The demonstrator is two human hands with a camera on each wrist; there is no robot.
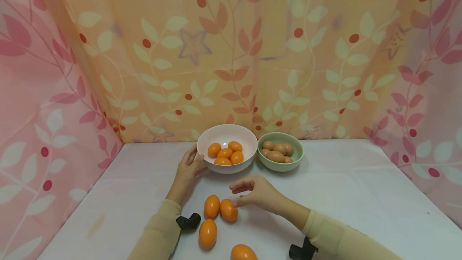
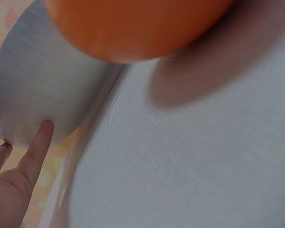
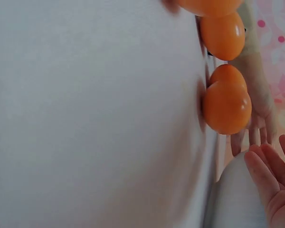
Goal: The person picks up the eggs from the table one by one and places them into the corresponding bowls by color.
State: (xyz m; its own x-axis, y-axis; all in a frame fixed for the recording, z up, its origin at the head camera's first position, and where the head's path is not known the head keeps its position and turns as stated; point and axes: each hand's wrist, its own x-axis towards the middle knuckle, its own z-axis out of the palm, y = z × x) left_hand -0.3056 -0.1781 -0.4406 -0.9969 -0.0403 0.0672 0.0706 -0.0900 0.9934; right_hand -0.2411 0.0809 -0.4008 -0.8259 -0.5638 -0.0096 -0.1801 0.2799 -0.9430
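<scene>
My left hand (image 1: 187,167) rests at the left side of a large pale pink bowl (image 1: 225,168). In the left wrist view its thumb (image 2: 40,142) lies straight against the bowl's outer wall (image 2: 61,90). Several glossy orange eggs (image 1: 224,153) lie inside the bowl. With nothing in it, my right hand (image 1: 261,193) hovers in front of the bowl, fingers spread from the thumb. Its thumb tip overlaps an orange egg (image 1: 228,211) in the head view. Beside that egg lies another orange egg (image 1: 211,206), with a third orange egg (image 1: 207,234) nearer to me.
A smaller green bowl (image 1: 280,167) holding several brown eggs (image 1: 276,156) stands right of the pink one. One more orange egg (image 1: 244,252) lies at the bottom edge of the head view. Patterned curtains (image 1: 231,51) hang behind and beside the white-covered table (image 1: 361,196).
</scene>
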